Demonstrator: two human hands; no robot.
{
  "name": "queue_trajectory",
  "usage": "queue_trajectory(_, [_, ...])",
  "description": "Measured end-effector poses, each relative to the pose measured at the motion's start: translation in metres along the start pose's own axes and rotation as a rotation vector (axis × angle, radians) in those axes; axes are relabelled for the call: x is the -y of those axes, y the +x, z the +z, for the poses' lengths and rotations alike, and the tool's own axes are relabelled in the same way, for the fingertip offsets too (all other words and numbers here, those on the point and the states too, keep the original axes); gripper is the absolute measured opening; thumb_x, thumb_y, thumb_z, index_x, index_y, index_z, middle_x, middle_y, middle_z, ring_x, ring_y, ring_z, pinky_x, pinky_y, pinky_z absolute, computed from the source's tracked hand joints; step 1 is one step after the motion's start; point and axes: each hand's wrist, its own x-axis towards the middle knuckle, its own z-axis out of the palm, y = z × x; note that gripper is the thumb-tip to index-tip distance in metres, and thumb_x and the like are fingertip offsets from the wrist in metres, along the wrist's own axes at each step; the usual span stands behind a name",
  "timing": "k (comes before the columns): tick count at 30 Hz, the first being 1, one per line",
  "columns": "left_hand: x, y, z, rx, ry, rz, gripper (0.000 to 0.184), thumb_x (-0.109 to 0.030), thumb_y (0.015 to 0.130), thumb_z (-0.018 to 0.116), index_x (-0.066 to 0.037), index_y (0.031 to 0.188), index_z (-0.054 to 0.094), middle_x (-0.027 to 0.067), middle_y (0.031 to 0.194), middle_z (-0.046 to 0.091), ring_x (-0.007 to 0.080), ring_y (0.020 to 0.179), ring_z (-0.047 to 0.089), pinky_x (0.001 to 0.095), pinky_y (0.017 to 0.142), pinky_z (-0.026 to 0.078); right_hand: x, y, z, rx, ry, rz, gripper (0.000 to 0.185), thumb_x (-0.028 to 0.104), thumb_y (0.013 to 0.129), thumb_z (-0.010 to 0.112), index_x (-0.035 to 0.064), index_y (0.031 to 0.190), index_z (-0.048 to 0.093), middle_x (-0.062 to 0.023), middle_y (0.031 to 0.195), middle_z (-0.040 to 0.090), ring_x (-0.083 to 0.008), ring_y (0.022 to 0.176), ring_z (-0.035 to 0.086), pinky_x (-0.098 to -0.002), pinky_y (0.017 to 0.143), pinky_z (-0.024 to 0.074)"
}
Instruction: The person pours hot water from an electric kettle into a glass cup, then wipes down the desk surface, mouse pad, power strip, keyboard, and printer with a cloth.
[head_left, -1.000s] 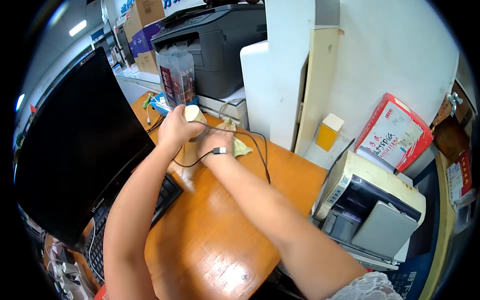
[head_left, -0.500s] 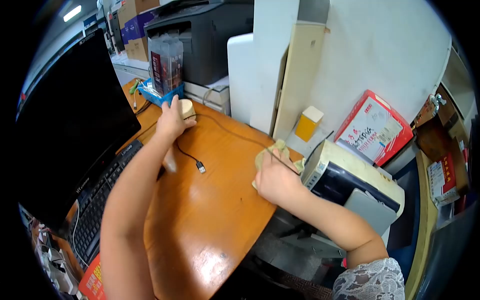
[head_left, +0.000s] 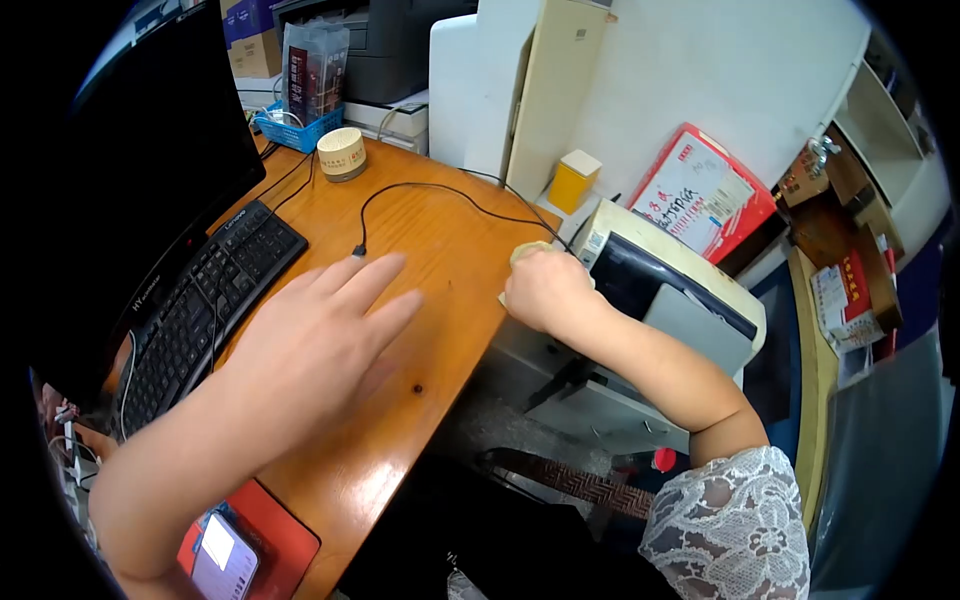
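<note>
My left hand [head_left: 325, 320] is open, fingers spread, and holds nothing. It hovers over the near part of the wooden desk [head_left: 420, 330], slightly blurred, beside the black keyboard [head_left: 245, 250]. My right hand [head_left: 548, 285] is closed on a yellowish cloth [head_left: 527, 250] at the desk's right edge; most of the cloth is hidden beneath the hand. A black USB cable [head_left: 420, 184] curves across the desk, its plug end [head_left: 360, 250] just beyond my left fingertips. Farther back stands a round beige canister-like object [head_left: 342, 153] with a dark base.
A black monitor [head_left: 150, 180] fills the left. Behind stand a blue basket [head_left: 320, 130] and a dark printer [head_left: 385, 50]. To the right are a yellow box [head_left: 574, 180], a cream printer [head_left: 735, 285] and a red-white box [head_left: 700, 195]. A phone [head_left: 225, 560] lies near left.
My left hand has left the round object and come back toward me, opening out. The cable now lies in a different curve. My right hand stays on the cloth, now more bunched. The view has shifted.
</note>
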Motion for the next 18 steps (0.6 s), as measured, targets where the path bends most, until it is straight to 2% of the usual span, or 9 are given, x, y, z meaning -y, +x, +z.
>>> queue_trajectory(2, [-0.014, -0.033, -0.016, 0.005, -0.025, -0.032, 0.048, -0.017, 0.073, 0.072, -0.007, 0.116, 0.054, 0.0156, 0.13, 0.046, 0.0322, 0.114, 0.05, 0.0387, 0.094, 0.043, -0.002, -0.02, -0.018, 0.144, 0.023, -0.068, 0.026, 0.019, 0.078, 0.05, -0.0026, 0.076, 0.065, -0.0202, 0.073, 0.064, -0.0343, 0.071, 0.065, -0.0419, 0.065, 0.0523])
queue_trajectory(3, [-0.021, -0.049, -0.024, 0.008, -0.013, -0.068, 0.048, -0.016, 0.072, 0.073, -0.007, 0.115, 0.055, 0.0157, 0.13, 0.046, 0.0322, 0.113, 0.05, 0.0386, 0.093, 0.043, 0.001, -0.028, -0.029, 0.343, -0.051, -0.122, 0.029, 0.022, 0.08, 0.051, -0.0008, 0.079, 0.068, -0.018, 0.086, 0.067, -0.031, 0.086, 0.065, -0.0394, 0.072, 0.0516])
queue_trajectory(7, [-0.047, -0.104, -0.046, 0.011, 0.019, -0.248, 0.049, -0.01, 0.066, 0.075, -0.006, 0.111, 0.057, 0.0163, 0.129, 0.048, 0.0326, 0.111, 0.052, 0.039, 0.092, 0.044, 0.002, -0.056, 0.037, 0.26, 0.359, 0.138, 0.033, 0.026, 0.085, 0.048, -0.0012, 0.091, 0.065, -0.0234, 0.091, 0.065, -0.0366, 0.086, 0.062, -0.04, 0.078, 0.0482])
queue_trajectory(10, [-0.067, -0.139, -0.056, 0.002, 0.011, -0.378, 0.054, -0.003, 0.057, 0.078, -0.003, 0.107, 0.059, 0.0171, 0.13, 0.047, 0.0336, 0.114, 0.051, 0.04, 0.091, 0.045, -0.002, -0.057, 0.106, 0.361, 0.868, 0.165, 0.034, 0.028, 0.086, 0.05, -0.0025, 0.091, 0.064, -0.0191, 0.089, 0.066, -0.0277, 0.083, 0.062, -0.036, 0.076, 0.0471])
queue_trajectory(12, [-0.082, -0.158, -0.065, 0.01, 0.028, -0.456, 0.055, -0.003, 0.055, 0.079, -0.003, 0.107, 0.059, 0.0175, 0.13, 0.047, 0.0342, 0.116, 0.05, 0.0403, 0.091, 0.044, 0.0, -0.057, 0.146, 0.491, 1.553, 0.515, 0.031, 0.028, 0.091, 0.05, 0.0011, 0.097, 0.064, -0.0105, 0.088, 0.066, -0.0146, 0.084, 0.057, -0.0315, 0.075, 0.0456])
queue_trajectory(14, [-0.095, -0.184, -0.068, 0.01, 0.029, -0.515, 0.057, -0.002, 0.053, 0.08, -0.004, 0.106, 0.059, 0.0186, 0.129, 0.048, 0.0363, 0.118, 0.049, 0.0413, 0.094, 0.043, -0.002, -0.06, 0.196, 0.443, 1.375, 0.321, 0.03, 0.028, 0.093, 0.048, 0.0025, 0.1, 0.064, -0.0104, 0.089, 0.066, -0.0164, 0.084, 0.058, -0.032, 0.077, 0.0456])
queue_trajectory(15, [-0.102, -0.195, -0.072, 0.024, 0.038, -0.523, 0.058, -0.003, 0.052, 0.08, -0.005, 0.106, 0.059, 0.019, 0.129, 0.048, 0.0369, 0.118, 0.048, 0.0414, 0.095, 0.042, 0.011, -0.067, 0.187, 0.426, 0.933, 0.271, 0.03, 0.026, 0.094, 0.048, 0.0019, 0.101, 0.063, -0.0097, 0.088, 0.067, -0.0185, 0.084, 0.059, -0.0322, 0.078, 0.0461])
queue_trajectory(16, [-0.11, -0.207, -0.077, 0.035, 0.048, -0.529, 0.059, -0.003, 0.052, 0.081, -0.005, 0.106, 0.059, 0.0193, 0.128, 0.049, 0.0374, 0.119, 0.048, 0.0416, 0.096, 0.042, 0.016, -0.061, 0.21, 0.424, 1.271, 0.394, 0.029, 0.027, 0.093, 0.049, 0.0034, 0.103, 0.064, -0.0107, 0.087, 0.067, -0.0221, 0.082, 0.062, -0.0336, 0.076, 0.0475])
queue_trajectory(18, [-0.118, -0.237, -0.088, 0.132, -0.046, -0.577, 0.058, -0.012, 0.066, 0.073, -0.005, 0.119, 0.052, 0.0212, 0.132, 0.044, 0.0385, 0.122, 0.044, 0.0418, 0.1, 0.038, 0.015, -0.063, 0.218, 0.441, 1.644, 0.555, 0.027, 0.026, 0.089, 0.055, 0.007, 0.105, 0.065, -0.0126, 0.087, 0.068, -0.0245, 0.081, 0.064, -0.0346, 0.076, 0.0489])
